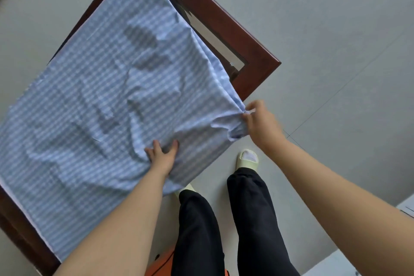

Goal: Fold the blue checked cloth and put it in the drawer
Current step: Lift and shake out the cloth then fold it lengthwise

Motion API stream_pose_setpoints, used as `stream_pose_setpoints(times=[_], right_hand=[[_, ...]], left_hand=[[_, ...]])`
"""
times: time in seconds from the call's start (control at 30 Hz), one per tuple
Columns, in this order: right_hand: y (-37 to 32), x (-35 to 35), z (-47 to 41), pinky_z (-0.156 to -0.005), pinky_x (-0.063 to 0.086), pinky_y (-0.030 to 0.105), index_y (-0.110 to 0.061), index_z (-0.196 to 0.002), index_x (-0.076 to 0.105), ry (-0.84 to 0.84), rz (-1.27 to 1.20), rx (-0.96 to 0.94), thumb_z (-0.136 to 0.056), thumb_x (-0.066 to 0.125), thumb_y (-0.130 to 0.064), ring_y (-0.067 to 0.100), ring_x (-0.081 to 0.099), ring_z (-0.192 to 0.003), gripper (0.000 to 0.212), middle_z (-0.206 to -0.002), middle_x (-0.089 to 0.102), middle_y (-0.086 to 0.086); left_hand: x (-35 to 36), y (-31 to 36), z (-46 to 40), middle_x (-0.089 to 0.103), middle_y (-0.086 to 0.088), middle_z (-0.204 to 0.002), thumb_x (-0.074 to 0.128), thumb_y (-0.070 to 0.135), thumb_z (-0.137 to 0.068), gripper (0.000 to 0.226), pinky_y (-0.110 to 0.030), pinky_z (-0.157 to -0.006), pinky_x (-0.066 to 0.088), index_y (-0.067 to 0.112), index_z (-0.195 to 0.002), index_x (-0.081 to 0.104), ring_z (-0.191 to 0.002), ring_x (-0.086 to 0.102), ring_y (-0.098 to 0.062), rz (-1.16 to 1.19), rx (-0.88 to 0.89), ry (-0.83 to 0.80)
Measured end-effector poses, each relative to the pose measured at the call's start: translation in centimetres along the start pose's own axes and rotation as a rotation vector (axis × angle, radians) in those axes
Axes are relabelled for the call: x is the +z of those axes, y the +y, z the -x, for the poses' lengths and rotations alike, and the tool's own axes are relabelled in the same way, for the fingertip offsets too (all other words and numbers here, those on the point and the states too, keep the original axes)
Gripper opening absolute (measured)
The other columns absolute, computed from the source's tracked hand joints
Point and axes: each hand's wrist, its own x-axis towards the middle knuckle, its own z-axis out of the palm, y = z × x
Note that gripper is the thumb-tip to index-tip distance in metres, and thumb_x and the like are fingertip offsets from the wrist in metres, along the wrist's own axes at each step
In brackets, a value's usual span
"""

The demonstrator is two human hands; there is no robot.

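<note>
Tabletop (253, 51) mostly buried under the cloth (94, 101), beyond the hands. Cloth cut off by the picture's edge far out from the left hand (162, 155). Orange ball (161, 264) below the forearms half hidden behind dark trousers (253, 219), cropped at the bottom edge.

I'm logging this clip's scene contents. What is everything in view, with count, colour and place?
cloth: one, blue checked, spread rumpled over the table
table: one, dark red-brown wooden frame, under the cloth
floor: grey tiles, all around
orange object: one, bottom edge, partly hidden
slippers: two, pale, on the floor
trousers: dark, below centre
left hand: gripping the cloth's near edge
right hand: pinching the cloth's corner
</note>
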Motion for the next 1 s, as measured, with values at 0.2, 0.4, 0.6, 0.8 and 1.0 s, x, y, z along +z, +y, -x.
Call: stream_pose_setpoints(times=[0.2,0.4,0.6,0.8,1.0], right_hand=[[3.7,1.7,-1.1,-0.069,0.04,0.019,-0.015,-0.099,0.05,0.117,-0.402,0.102,-0.084,0.07,-0.028,0.015,0.054,-0.087,0.028,-0.093,0.057,-0.002],[5.3,2.8,0.0,-0.079,0.042,0.02,-0.019,-0.075,0.055,0.23,-0.288,0.031,-0.082,0.072,-0.023,0.022,0.056,-0.095,0.019,-0.092,0.057,0.0],[-0.9,3.0,0.3,-0.075,0.047,0.025,-0.002,-0.075,0.064,0.467,-0.106,-0.68,-0.09,0.061,-0.026,0.021,0.062,-0.079,0.029,-0.078,0.067,0.01],[-6.3,4.1,1.8,-0.07,0.045,0.032,-0.002,-0.076,0.067,0.391,-0.032,-1.126,-0.089,0.059,-0.014,0.018,0.053,-0.068,0.02,-0.069,0.065,0.006],[-3.1,2.2,-0.2,-0.055,0.045,0.04,-0.01,-0.085,0.057,0.316,0.015,-0.626,-0.086,0.041,-0.026,0.034,0.05,-0.061,0.023,-0.068,0.059,0.01]], left_hand=[[0.5,0.9,-1.5,-0.02,0.005,-0.157,0.053,0.074,-0.074,0.103,-0.057,-0.108,0.033,0.031,-0.151,0.0,-0.148,-0.001,-0.025,-0.077,-0.071,0.041],[0.2,0.9,-1.5,-0.014,-0.009,-0.158,0.048,0.065,-0.085,0.092,-0.047,-0.117,0.02,0.022,-0.153,0.003,-0.147,0.005,-0.03,-0.153,-0.047,0.034],[0.8,1.2,0.3,-0.005,-0.007,-0.161,0.038,0.059,-0.092,0.074,-0.045,-0.119,0.007,0.026,-0.152,0.012,-0.146,0.002,-0.035,0.005,-0.037,0.262],[1.3,-0.8,0.2,0.009,-0.008,-0.16,0.014,0.046,-0.099,0.061,-0.049,-0.119,0.005,0.017,-0.152,0.015,-0.147,0.007,-0.03,-0.083,0.088,0.237],[0.0,0.5,-0.1,-0.006,-0.003,-0.161,0.023,0.062,-0.094,0.067,-0.051,-0.118,0.002,0.034,-0.152,0.007,-0.146,-0.002,-0.036,-0.044,-0.022,0.059]])
